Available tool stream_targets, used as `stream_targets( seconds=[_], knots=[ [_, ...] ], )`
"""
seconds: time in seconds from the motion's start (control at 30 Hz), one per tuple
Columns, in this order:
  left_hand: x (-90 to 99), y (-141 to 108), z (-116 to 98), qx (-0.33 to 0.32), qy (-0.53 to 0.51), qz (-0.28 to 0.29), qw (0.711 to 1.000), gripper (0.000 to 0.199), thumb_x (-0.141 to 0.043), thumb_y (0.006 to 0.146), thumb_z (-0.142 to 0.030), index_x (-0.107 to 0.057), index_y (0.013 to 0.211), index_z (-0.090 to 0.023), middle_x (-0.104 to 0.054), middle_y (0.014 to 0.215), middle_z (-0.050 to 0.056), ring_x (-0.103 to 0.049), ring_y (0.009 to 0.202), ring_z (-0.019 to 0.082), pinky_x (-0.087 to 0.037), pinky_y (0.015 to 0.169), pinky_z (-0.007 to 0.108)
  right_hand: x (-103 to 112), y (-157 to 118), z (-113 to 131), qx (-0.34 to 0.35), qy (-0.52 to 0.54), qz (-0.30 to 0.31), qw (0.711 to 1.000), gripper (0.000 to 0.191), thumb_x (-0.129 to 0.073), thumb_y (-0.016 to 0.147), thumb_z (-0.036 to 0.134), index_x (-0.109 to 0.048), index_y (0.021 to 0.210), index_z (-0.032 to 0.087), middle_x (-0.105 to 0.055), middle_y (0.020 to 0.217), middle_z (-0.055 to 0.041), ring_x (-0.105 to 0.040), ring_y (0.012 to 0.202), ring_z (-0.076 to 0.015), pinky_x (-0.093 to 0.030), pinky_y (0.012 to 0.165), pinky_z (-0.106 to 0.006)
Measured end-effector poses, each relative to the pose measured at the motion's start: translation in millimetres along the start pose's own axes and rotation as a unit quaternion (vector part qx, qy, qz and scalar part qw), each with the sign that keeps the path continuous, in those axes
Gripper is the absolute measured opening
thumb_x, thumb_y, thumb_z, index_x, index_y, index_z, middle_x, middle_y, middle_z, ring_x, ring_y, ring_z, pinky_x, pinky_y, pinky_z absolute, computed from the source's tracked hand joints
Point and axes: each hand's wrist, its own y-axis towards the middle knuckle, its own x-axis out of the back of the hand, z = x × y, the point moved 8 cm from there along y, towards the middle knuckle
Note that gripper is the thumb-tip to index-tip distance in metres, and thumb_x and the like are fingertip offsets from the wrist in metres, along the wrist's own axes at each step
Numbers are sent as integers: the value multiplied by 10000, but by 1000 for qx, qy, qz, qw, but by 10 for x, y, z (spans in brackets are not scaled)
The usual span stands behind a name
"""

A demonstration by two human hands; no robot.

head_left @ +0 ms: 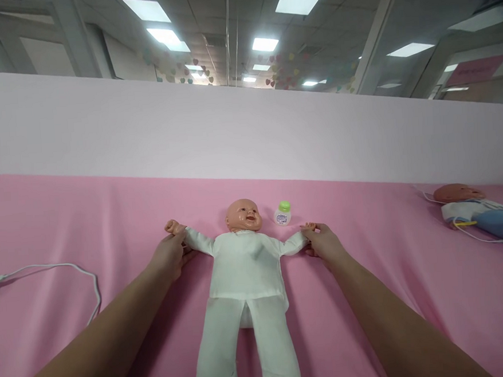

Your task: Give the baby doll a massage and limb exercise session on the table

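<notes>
A baby doll (247,263) in a white long-sleeved top and white trousers lies on its back on a pink sheet, arms stretched out to both sides. My left hand (172,256) is closed around the doll's forearm at the sleeve cuff, on the left of the view. On the other side, my right hand (323,242) pinches the opposite cuff near the doll's small fingers. Just beside the doll's head stands a small clear bottle (282,215) with a green cap, a little above my right hand.
The pink sheet (124,220) covers the table up to a white wall panel (213,134) with glass above. A white cable (67,264) curls at the left. Far right lies another doll (486,212) in blue and white, with a white cord and something yellow on it.
</notes>
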Motion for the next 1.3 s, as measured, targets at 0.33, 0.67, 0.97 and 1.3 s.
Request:
stream_targets(
  seconds=[0.33, 0.67, 0.97, 1.3],
  knots=[
    [-542, -849, -625, -304, 283, 93, 905, 278, -569, 956, -403, -653, 1175, -255, -713, 1230, 59, -663, 1143, 286, -541, 985, 443, -204, -925, 878, 367, -32, -18, 929, 534, -690, 888, 426, -569, 1383, 268, -724, 1252, -91, -714, 1024, -265, -622, 854, -424],
    [-922, -1155, -489, -449, 473, 201, 731, 408, -480, 1026, -336, -622, 1396, -243, -645, 1396, 81, -551, 1303, 286, -429, 1144, 463, -724, -1480, 1033, 531, -238, 193, 790, 431, -652, 876, 198, -673, 1295, 298, -751, 1208, -30, -650, 1092, -273, -515, 978, -464],
    [-839, -1146, -544, -397, 438, 196, 782, 428, -494, 994, -393, -638, 1368, -244, -664, 1388, 80, -567, 1309, 302, -441, 1119, 456, -609, -1282, 919, 439, -143, 163, 872, 427, -689, 858, 291, -689, 1284, 303, -749, 1193, -43, -675, 1035, -255, -553, 879, -403],
    [101, -243, -245, -114, 184, -41, 975, 389, -593, 871, -531, -654, 1056, -195, -746, 946, 75, -715, 935, 276, -571, 787, 359, -55, -132, 208, 126, -5, 13, 992, 720, -719, 750, 289, -485, 1429, 235, -739, 1182, -96, -738, 961, -246, -609, 758, -331]
  ],
)
